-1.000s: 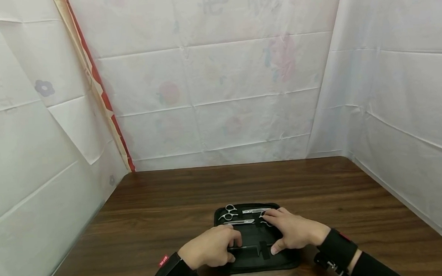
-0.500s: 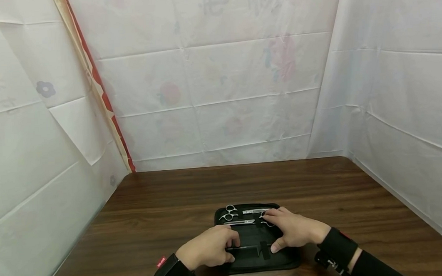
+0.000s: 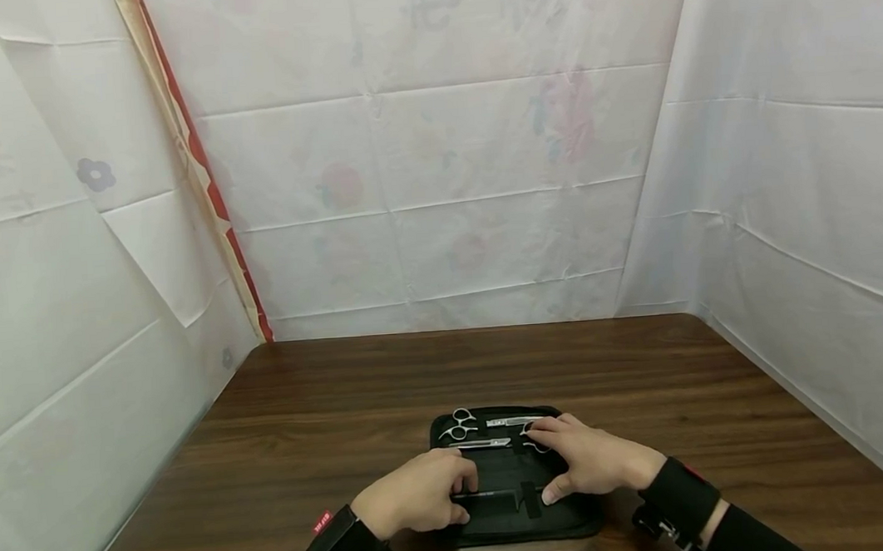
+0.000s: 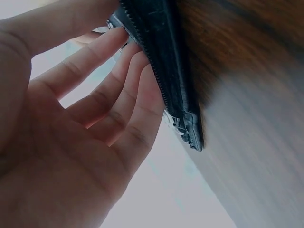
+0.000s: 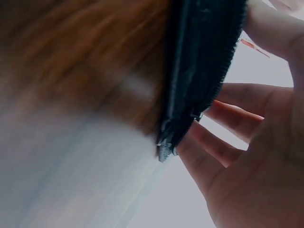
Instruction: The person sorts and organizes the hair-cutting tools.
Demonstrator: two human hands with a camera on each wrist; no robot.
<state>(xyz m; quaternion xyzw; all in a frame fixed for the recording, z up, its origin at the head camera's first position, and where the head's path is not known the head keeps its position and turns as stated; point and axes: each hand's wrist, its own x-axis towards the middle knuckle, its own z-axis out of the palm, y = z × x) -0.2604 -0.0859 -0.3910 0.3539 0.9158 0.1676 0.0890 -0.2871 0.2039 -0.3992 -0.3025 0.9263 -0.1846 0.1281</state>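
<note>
An open black zip case lies on the wooden table. In its far part are two pairs of silver scissors: one pair has its finger rings at the left, the other has them at the right. My left hand rests at the case's left side, fingers loosely bent, thumb apart from them beside a slim black bar. My right hand touches the right side, its fingertips over the scissors' rings and its thumb on the near half. Both wrist views show fingers behind the zipped edge.
The brown wooden table extends around the case on every side. White sheets hang at the back, left and right. A black strap crosses the bar inside the case.
Both hands and the case stay almost where they were. The left fingers and thumb have shifted very slightly to the left along the case.
</note>
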